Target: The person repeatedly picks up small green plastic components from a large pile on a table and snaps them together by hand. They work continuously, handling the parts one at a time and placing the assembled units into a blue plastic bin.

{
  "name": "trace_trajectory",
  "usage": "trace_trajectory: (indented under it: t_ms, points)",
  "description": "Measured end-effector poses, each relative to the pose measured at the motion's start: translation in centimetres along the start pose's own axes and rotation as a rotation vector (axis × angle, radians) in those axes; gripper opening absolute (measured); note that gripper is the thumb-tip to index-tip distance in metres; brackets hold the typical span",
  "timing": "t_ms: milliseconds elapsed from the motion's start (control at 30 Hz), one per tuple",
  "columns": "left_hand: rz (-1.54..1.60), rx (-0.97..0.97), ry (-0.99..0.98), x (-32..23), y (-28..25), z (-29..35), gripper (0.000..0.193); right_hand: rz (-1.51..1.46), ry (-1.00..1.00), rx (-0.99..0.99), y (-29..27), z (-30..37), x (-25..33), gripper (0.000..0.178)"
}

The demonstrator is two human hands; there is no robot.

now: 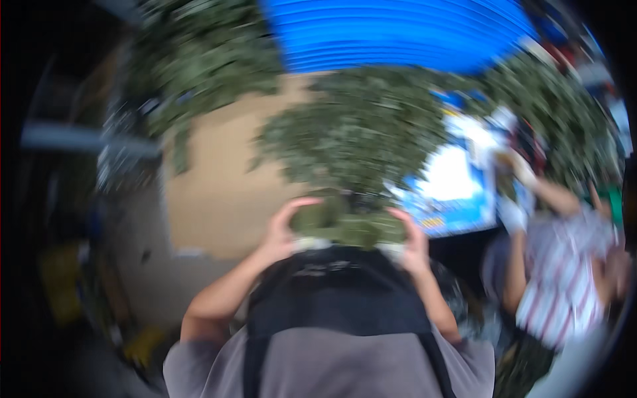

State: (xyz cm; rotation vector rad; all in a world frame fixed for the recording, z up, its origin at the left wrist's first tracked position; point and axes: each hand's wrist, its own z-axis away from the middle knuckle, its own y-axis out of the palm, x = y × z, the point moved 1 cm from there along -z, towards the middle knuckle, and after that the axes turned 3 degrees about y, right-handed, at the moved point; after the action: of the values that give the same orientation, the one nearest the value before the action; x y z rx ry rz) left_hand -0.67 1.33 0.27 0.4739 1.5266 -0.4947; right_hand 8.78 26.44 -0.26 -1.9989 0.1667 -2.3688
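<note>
Motion smears the picture. My left hand is closed around the left end of an olive-green bundle, held close in front of my black apron. At the other end, my right hand grips the same bundle. It looks like thick rounded lumps or rolls side by side, but its exact kind is too blurred to tell. Pale patches show under both hands at the bundle's lower edge. Just beyond lies a large spread of green leafy sprigs on the table.
Brown cardboard covers the table at left, with more leafy greenery behind it. A ribbed blue sheet spans the far side. At right are a blue-and-white printed sheet and a co-worker in a striped shirt wearing white gloves.
</note>
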Motion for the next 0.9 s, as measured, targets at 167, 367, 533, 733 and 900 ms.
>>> trace_trajectory:
  t_ms: [167, 367, 533, 733, 900]
  points:
    - [-0.038, 0.107, 0.054, 2.0, -3.0, -4.1, 0.085, 0.023, 0.066, -0.179, -3.3, -2.5, -3.1, 0.062]
    - [-1.115, -0.966, -0.461, 8.7, -26.9, -1.5, 0.106, -0.141, -0.113, -0.989, -17.8, -11.8, -6.8, 0.046]
    - [-1.079, -0.936, -0.654, 13.9, -32.1, 0.5, 0.090, 0.043, -0.042, -0.966, -26.2, -17.5, -17.8, 0.059]
    - [0.586, -0.828, -0.171, 12.2, -24.6, 1.2, 0.051, 0.807, -0.113, -0.789, -22.7, -15.7, -16.9, 0.065]
    - [0.919, -0.492, -0.175, 8.7, -6.4, 1.8, 0.052, -0.078, 0.010, 0.451, 3.7, -11.5, -0.5, 0.093]
